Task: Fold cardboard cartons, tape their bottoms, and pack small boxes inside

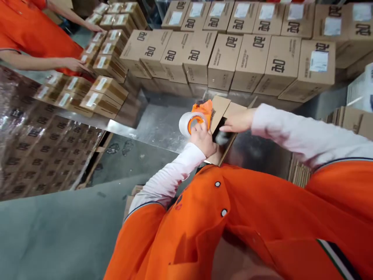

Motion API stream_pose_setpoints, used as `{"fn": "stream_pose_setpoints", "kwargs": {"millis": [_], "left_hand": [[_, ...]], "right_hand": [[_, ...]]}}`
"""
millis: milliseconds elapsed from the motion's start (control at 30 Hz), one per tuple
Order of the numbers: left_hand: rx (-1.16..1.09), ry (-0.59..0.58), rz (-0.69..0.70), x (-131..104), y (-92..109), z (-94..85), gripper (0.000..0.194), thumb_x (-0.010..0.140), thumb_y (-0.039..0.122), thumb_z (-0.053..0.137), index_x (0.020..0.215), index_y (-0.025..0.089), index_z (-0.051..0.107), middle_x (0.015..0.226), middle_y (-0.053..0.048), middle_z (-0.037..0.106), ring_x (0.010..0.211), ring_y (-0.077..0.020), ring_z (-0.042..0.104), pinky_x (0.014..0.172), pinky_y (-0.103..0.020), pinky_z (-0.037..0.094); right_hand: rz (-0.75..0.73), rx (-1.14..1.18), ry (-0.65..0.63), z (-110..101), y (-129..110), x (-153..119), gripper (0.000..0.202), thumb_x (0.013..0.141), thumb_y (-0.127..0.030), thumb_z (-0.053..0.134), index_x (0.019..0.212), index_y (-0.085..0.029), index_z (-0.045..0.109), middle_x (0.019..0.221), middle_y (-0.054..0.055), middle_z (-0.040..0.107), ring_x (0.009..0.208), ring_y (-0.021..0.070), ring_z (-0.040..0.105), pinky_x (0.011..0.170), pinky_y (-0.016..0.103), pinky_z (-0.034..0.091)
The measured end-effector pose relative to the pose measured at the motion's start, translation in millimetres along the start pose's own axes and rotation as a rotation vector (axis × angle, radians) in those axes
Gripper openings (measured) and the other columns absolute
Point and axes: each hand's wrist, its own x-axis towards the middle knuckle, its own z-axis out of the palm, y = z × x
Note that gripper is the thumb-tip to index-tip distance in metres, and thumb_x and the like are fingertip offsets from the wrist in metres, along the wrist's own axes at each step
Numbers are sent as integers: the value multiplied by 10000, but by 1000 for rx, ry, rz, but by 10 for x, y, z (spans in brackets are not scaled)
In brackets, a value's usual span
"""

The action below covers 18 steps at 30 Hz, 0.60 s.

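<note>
The left hand (202, 140) is closed on an orange tape dispenser (207, 108) with a wide roll of whitish clear tape (184, 125); the roll sits just beyond the fingers, on the side away from the box. This dispenser is close against an open brown cardboard box (217, 113) at the near edge of the grey metal surface (160, 116), and the heel of the same hand is at the box's left side.

The right hand (240, 120) reaches in from the other side, its fingers stretched over the box's opening; it is blurred, and whether it grips anything cannot be told. The box's flaps stand up and outward at the far end. Its inside is dark, with a blurred whitish patch below the right fingertips, too unclear to name.

Along the far edge of the surface stand tall, closed brown cartons with black print (224, 62), in two rows, some bearing white labels. Toward the left end are small brown cartons sealed with tape and labelled white (103, 93); a co-worker in an orange shirt (37, 37) has both hands at them. Beyond that end, a plastic-wrapped stack of printed cartons (43, 155) stands on a wooden pallet (97, 157).
</note>
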Motion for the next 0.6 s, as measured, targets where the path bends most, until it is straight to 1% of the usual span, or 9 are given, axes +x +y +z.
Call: {"fn": "stream_pose_setpoints", "kwargs": {"millis": [67,133,167,200,267,367,467,533,600], "left_hand": [[-14,16,41,14,-141,-5,531,951,425,581,1347,99,717,1350,-255,581,1215,-418,545,980,-508,434],[-36,12,71,86,-364,-24,492,960,377,585,1372,147,721,1338,-235,577,1213,-406,557,973,-499,455],[-44,2,90,124,-493,-30,489,960,354,600,1399,170,714,1321,-219,581,1219,-391,561,979,-483,466],[-55,-14,104,153,-623,-29,502,957,343,627,1430,191,701,1298,-200,588,1224,-372,564,996,-463,475],[-103,-58,109,150,-870,9,575,931,387,728,1478,219,682,1255,-159,589,1242,-334,570,1058,-414,480],[-182,-114,66,-24,-1143,181,771,761,478,933,1461,240,714,1195,-115,570,1250,-319,588,1123,-369,474],[-173,-94,-11,-253,-1234,411,793,736,456,959,1463,250,718,1091,-90,562,1190,-320,621,1095,-384,505],[-156,-74,-53,-334,-1213,492,712,818,452,896,1473,244,710,1053,-93,566,1159,-320,637,1069,-395,523],[-164,-93,-68,-340,-1192,464,741,799,433,910,1480,227,702,1082,-110,599,1176,-327,646,1074,-394,529]], "right_hand": [[-261,-153,-31,61,34,-161,404,905,-402,831,1143,-78,794,1295,185,732,1442,392,555,1288,609,306],[-545,-332,54,232,76,-169,671,906,-436,814,1457,-85,661,1628,223,486,1602,424,336,1342,654,123],[-626,-396,115,349,92,-106,779,915,-448,794,1549,-54,570,1698,242,364,1631,434,263,1346,666,78],[-649,-430,153,474,104,-10,845,919,-453,782,1588,-16,509,1717,262,303,1637,442,239,1347,669,76],[-619,-449,183,705,119,225,855,954,-470,740,1608,10,468,1709,274,311,1628,445,258,1344,665,130],[-536,-472,205,907,143,462,770,1035,-517,624,1617,-34,479,1702,242,348,1626,446,257,1335,661,175],[-493,-519,228,964,172,459,696,1077,-519,535,1616,-81,502,1713,215,343,1639,438,230,1331,690,132],[-569,-544,195,982,179,400,697,1080,-517,513,1622,-79,487,1719,215,331,1646,417,230,1331,699,103],[-679,-552,138,1011,168,352,805,1053,-580,532,1640,-36,439,1732,235,285,1650,408,223,1343,669,96]]}}
